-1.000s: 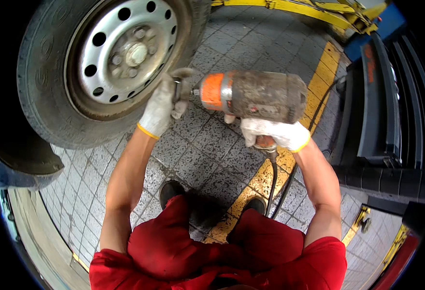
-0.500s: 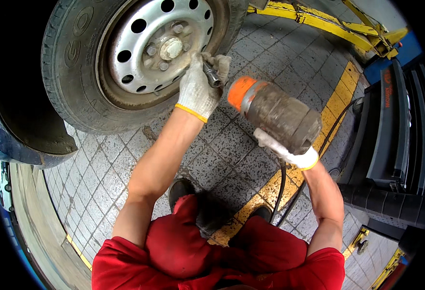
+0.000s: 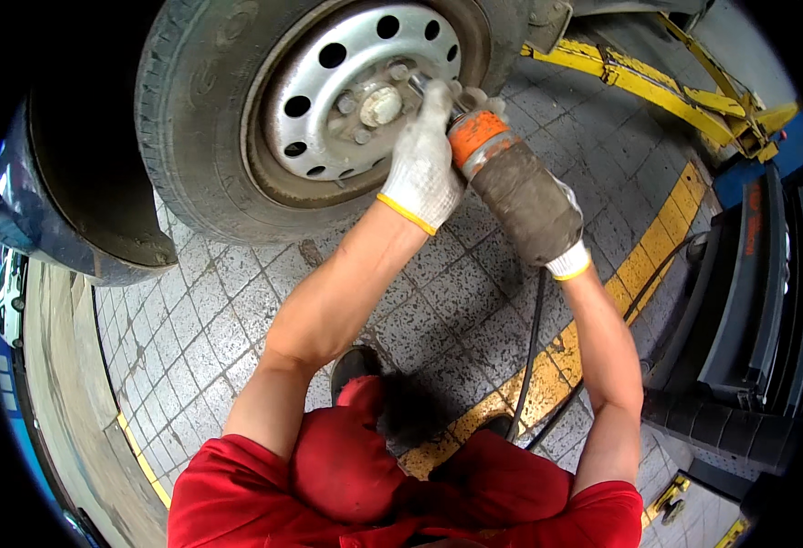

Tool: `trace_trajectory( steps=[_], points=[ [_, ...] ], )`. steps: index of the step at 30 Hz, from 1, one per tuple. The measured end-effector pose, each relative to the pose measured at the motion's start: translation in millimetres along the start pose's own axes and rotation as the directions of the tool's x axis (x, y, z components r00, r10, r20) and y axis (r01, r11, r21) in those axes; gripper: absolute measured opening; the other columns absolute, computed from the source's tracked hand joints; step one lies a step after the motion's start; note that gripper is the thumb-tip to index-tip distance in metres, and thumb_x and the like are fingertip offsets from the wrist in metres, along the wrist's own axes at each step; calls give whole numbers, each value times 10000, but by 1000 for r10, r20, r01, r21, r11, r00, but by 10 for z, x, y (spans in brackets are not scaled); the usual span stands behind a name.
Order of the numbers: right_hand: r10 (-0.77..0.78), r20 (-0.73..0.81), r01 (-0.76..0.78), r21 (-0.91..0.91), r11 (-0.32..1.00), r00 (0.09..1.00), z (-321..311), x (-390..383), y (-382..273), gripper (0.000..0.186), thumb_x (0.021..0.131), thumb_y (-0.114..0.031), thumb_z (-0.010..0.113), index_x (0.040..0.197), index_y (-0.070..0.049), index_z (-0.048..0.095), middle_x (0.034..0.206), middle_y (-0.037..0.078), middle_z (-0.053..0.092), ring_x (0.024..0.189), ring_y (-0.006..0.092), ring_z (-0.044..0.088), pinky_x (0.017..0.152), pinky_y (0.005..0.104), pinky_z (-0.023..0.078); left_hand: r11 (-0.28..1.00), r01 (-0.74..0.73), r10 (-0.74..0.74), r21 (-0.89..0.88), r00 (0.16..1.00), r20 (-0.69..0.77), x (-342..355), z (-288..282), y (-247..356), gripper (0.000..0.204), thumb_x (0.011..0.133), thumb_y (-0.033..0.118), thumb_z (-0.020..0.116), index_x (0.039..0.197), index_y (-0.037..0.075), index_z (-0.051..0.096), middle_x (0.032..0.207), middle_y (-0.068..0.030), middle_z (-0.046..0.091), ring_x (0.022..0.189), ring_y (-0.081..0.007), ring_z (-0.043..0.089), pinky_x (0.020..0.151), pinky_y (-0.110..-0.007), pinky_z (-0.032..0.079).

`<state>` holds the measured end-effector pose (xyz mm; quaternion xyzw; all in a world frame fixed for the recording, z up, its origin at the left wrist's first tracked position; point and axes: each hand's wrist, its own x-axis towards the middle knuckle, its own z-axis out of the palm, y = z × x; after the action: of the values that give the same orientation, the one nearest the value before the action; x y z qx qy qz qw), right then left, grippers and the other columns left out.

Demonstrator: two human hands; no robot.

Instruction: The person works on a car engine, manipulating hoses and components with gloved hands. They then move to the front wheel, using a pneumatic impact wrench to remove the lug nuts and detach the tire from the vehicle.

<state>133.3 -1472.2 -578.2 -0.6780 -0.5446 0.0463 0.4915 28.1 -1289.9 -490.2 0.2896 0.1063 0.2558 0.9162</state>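
Up against the wheel (image 3: 328, 110), the impact wrench (image 3: 515, 187) slants from the lower right toward the hub, its orange collar nearest the rim and its dark, grimy body running back toward me. I see its metal tip sitting at the ring of lug nuts (image 3: 399, 71), just right of the hub centre, though my glove covers the exact point of contact, so I cannot tell which nut it meets. My left hand (image 3: 424, 164), in a white work glove with a yellow cuff, is wrapped around the front of the wrench beside the orange collar, fingers curled closed on it. My right hand (image 3: 566, 247) holds the rear of the wrench; only the glove's cuff and a strip of white show, the rest hidden behind the body, so I read it as gripping but cannot see the fingers. A black hose (image 3: 531, 347) drops from the back of the wrench down past my knees. The tyre (image 3: 191, 155) is cut off at the top edge. Beneath everything lies the tiled floor (image 3: 191, 338) with a yellow painted stripe (image 3: 643, 265), yellow lift arms (image 3: 657, 87) at upper right, and a dark car body (image 3: 63, 183) at left.
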Motion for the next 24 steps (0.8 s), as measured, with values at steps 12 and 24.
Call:
trace_trajectory(
  steps=[12, 24],
  points=[
    [499, -47, -298, 752, 588, 865, 717, 221, -330, 289, 981, -114, 771, 1247, -72, 669, 1141, 40, 692, 968, 164, 678, 845, 370, 597, 998, -29, 33, -58, 997, 64, 262, -214, 31, 353, 1136, 358, 507, 1209, 17, 559, 1125, -167, 673, 1013, -291, 696, 954, -438, 598],
    [535, 60, -359, 803, 476, 843, 848, 350, -539, 188, 995, -196, 772, 1131, -89, 699, 924, 15, 724, 759, 121, 661, 657, 304, 542, 994, 63, -71, -91, 994, -80, 422, -255, 198, 277, 1096, 326, 601, 1154, 55, 622, 1037, -119, 690, 954, -286, 700, 871, -464, 621]
  ],
)
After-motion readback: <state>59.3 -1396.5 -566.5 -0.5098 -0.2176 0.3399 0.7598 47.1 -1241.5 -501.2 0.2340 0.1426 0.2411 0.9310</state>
